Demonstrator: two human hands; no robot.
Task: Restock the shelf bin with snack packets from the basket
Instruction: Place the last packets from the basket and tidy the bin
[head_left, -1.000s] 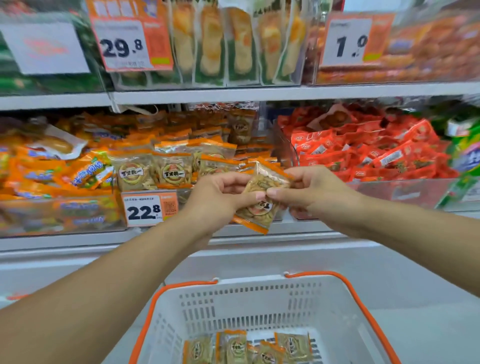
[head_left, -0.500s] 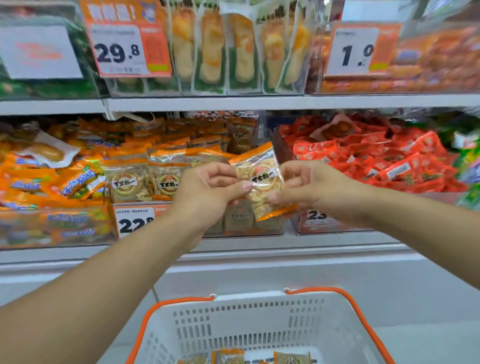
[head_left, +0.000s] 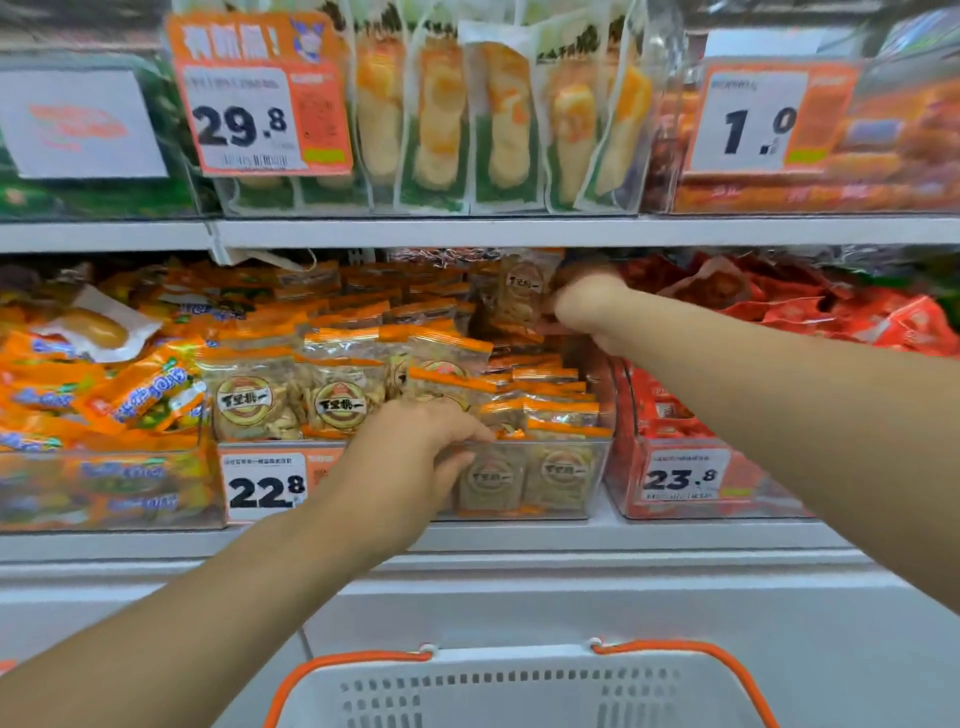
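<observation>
Shelf's clear bin, crinkly packet aloft.

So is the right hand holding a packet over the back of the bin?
Yes, the right hand pinches a snack packet above the rear of the shelf bin.

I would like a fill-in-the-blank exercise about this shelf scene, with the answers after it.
1. The right hand holds a snack packet near the ____ of the bin.
2. The left hand rests at the bin's clear ____ wall.
3. The price tag on this bin reads ____.
4. The basket has ____ handles.

Answers: back; front; 22.8; orange
</observation>
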